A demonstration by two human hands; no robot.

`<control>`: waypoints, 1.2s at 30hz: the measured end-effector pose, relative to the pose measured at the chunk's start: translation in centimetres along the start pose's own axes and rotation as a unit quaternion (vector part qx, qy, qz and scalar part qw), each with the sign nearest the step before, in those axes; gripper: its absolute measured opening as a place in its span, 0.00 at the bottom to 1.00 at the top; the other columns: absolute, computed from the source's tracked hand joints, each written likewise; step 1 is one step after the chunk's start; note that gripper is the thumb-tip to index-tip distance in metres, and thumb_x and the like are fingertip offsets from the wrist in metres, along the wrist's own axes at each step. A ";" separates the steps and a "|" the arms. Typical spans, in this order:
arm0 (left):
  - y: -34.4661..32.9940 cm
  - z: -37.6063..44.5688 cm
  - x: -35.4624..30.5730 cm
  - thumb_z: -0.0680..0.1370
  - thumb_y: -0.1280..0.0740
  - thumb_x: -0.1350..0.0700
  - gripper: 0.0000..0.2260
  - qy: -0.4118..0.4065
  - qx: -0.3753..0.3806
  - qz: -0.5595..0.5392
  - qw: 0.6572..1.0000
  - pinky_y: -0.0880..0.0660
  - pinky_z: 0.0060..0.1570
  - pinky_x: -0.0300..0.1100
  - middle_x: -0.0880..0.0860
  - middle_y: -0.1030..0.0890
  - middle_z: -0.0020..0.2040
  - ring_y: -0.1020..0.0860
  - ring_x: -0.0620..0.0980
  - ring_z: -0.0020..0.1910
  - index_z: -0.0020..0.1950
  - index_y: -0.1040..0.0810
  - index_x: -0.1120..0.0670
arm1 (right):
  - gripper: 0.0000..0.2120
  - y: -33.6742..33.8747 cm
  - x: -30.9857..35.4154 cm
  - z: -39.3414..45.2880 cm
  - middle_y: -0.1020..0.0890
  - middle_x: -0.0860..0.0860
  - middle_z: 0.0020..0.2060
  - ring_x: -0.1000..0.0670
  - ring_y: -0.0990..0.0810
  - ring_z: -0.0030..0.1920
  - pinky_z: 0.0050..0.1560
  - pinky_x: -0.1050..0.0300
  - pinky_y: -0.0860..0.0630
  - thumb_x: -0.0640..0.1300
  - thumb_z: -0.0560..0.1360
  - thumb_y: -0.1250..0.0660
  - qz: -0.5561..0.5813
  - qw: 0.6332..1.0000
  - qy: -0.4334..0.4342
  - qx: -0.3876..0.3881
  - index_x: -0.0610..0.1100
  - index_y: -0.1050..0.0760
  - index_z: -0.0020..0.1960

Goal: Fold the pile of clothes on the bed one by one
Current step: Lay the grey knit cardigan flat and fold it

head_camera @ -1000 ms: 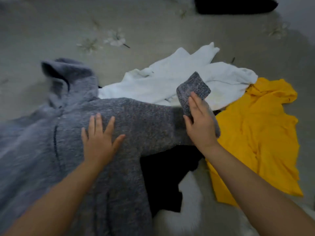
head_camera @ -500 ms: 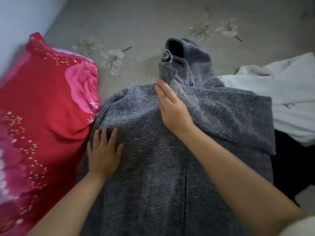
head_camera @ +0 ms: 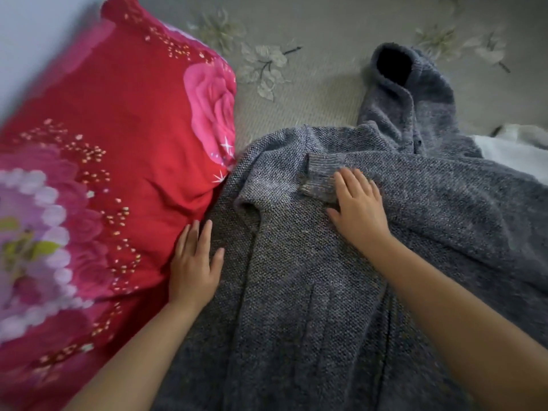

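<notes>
Folding the grey sweater (head_camera: 311,292) is the step we judge to be in hand. It lies flat on the bed (head_camera: 320,93), its long axis running from our body up to the hood (head_camera: 397,69) at the far end, with the red pillow (head_camera: 103,173) touching its left edge.

Both sleeves look folded in across the chest. One cuff (head_camera: 321,179) lies crosswise just below the hood; a second cuff (head_camera: 247,203) lies between it and the pillow.

Right hand (head_camera: 357,209): open, fingers spread, palm flat on the sweater, fingertips touching the first cuff. It grips nothing.

Left hand (head_camera: 194,262): open and flat, resting along the sweater's edge where it meets the pillow. It grips nothing that we can see.

Key relation: the hood lies beyond the right hand along the long axis, and the right hand is the nearer one to it. The hem is out of view towards us. We expect the coming fold to run across that axis, either hood down or hem up.

White cloth (head_camera: 516,155) lies just right of the sweater's shoulder.
</notes>
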State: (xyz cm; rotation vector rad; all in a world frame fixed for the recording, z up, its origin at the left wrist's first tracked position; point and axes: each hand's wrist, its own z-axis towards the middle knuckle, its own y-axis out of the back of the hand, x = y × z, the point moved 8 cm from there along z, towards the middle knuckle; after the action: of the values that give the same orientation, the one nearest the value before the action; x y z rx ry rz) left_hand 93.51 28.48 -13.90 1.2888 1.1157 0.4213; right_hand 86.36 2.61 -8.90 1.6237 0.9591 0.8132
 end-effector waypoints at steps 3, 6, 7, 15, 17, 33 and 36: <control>-0.1 -0.4 0.5 0.80 0.57 0.41 0.28 -0.013 -0.003 -0.008 1.000 0.37 0.59 0.59 0.69 0.26 0.61 0.27 0.68 0.60 0.68 0.37 0.61 | 0.21 -0.1 -0.3 1.4 0.40 0.47 0.73 0.47 0.45 0.74 0.73 0.53 0.51 0.45 0.81 0.48 0.021 1.000 -0.011 0.015 0.41 0.41 0.73; -0.2 -0.6 0.8 0.80 0.57 0.41 0.29 -0.016 0.011 -0.014 1.000 0.39 0.60 0.57 0.68 0.27 0.62 0.27 0.68 0.60 0.69 0.39 0.62 | 0.18 3.2 -0.4 1.4 0.29 0.43 0.67 0.46 0.32 0.68 0.69 0.57 0.40 0.42 0.79 0.42 0.178 0.974 -0.055 -0.132 0.37 0.32 0.67; -0.3 -0.8 1.0 0.80 0.57 0.41 0.31 -0.014 0.016 -0.022 1.000 0.39 0.61 0.56 0.68 0.27 0.62 0.27 0.68 0.60 0.69 0.37 0.64 | 0.18 4.2 -0.3 1.0 0.28 0.42 0.65 0.46 0.30 0.67 0.68 0.59 0.40 0.41 0.79 0.41 0.219 0.957 -0.063 -0.181 0.36 0.31 0.66; -0.1 -3.6 1.4 0.75 0.45 0.48 0.24 -0.005 -0.028 -0.001 1.000 0.27 0.54 0.56 0.67 0.25 0.58 0.24 0.66 0.55 0.68 0.39 0.58 | 0.31 -4.4 4.3 1.8 0.52 0.51 0.76 0.47 0.59 0.75 0.70 0.42 0.66 0.62 0.78 0.55 -0.090 0.989 0.044 0.113 0.48 0.52 0.76; 0.0 -4.9 1.6 0.73 0.44 0.48 0.24 0.029 -0.025 0.043 0.998 0.24 0.44 0.54 0.67 0.22 0.51 0.22 0.65 0.46 0.65 0.35 0.59 | 0.33 -4.8 4.2 1.6 0.55 0.51 0.76 0.47 0.61 0.75 0.70 0.42 0.67 0.64 0.77 0.57 -0.099 0.985 0.045 0.134 0.48 0.55 0.76; 11.0 -6.8 -2.6 0.78 0.39 0.50 0.29 0.172 -0.147 -0.067 0.972 0.30 0.41 0.48 0.63 0.20 0.40 0.21 0.63 0.41 0.76 0.47 0.51 | 0.28 -2.4 -0.1 -7.8 0.52 0.50 0.76 0.47 0.57 0.75 0.72 0.47 0.54 0.55 0.80 0.49 0.042 0.979 0.112 0.164 0.49 0.52 0.76; 16.6 -5.2 -8.0 0.78 0.37 0.52 0.30 0.130 -0.192 -0.059 0.971 0.31 0.42 0.47 0.64 0.20 0.53 0.21 0.61 0.44 0.76 0.48 0.51 | 0.28 0.3 -3.2 -9.9 0.51 0.49 0.75 0.47 0.56 0.75 0.73 0.50 0.53 0.54 0.79 0.48 0.106 0.980 0.088 0.144 0.47 0.50 0.75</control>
State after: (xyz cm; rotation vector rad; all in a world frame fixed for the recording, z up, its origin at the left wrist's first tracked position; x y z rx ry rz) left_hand 90.83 29.86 5.00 0.8388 1.2494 0.6945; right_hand 76.32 3.98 -6.39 1.9528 1.0797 1.0129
